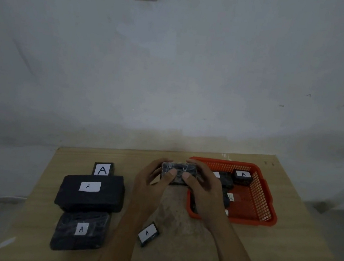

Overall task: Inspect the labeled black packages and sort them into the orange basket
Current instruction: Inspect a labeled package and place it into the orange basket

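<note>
Orange basket [264, 199] with several labeled black packages inside; left hand [149, 182] and right hand [202, 189] fingers curled around wrapped package [180, 170]

Black packages [90, 193] bear white labels with black letters; orange mesh basket [264, 199]; tan wood-grain table [172, 251].

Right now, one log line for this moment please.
phase: inspecting | both hands hold black package | orange basket: partly filled | four packages on table
</note>
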